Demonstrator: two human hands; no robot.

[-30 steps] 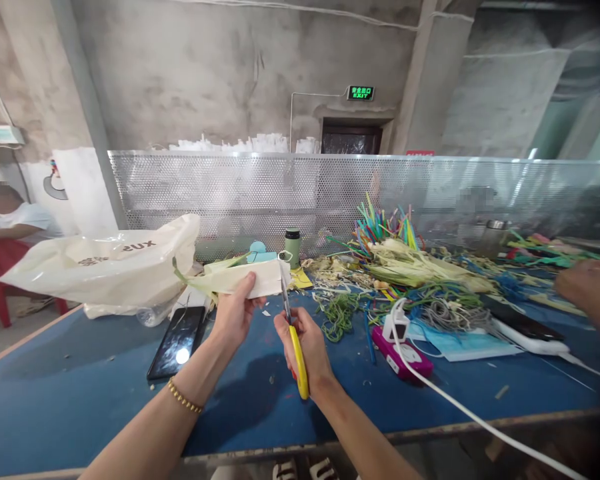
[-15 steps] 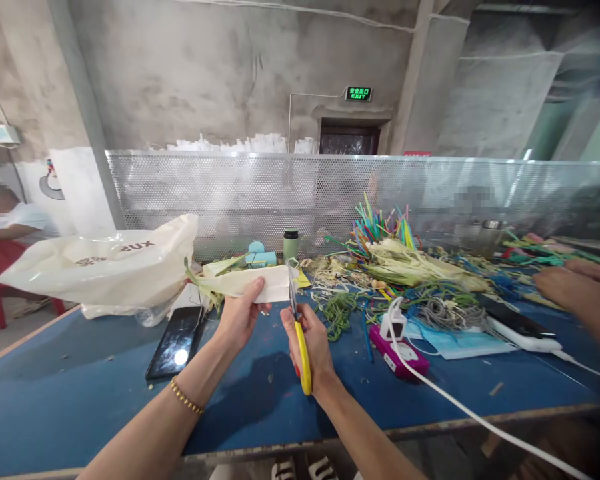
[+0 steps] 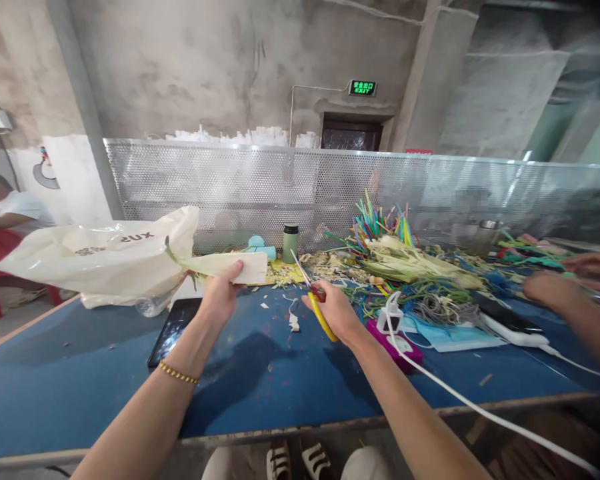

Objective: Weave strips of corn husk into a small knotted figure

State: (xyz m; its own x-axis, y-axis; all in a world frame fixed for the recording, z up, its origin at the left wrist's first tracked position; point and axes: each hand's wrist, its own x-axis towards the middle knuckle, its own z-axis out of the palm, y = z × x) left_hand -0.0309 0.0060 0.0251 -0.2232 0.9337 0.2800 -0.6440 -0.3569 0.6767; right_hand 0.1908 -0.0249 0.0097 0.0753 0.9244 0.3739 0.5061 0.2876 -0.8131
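My left hand (image 3: 221, 293) pinches a flat, pale corn husk (image 3: 254, 267) between thumb and fingers. The husk's right end is cut straight, and a curled green tip sticks out at the left. In my right hand (image 3: 333, 308) are yellow-handled scissors (image 3: 324, 319), blades pointing up and away, apart from the husk. Small white scraps (image 3: 294, 323) lie on the blue table (image 3: 260, 400) between my hands.
A black phone (image 3: 173, 332) and a plastic bag (image 3: 105, 257) lie left. A green bottle (image 3: 291, 243) stands behind. Right are husks (image 3: 415, 260), coloured cords (image 3: 445, 303), a purple power strip (image 3: 397, 343) with a white cable and another person's hands (image 3: 555, 293).
The scissors have left the husk's right end and moved right. My left hand has shifted left with the husk. Small scraps now show on the table between my hands.
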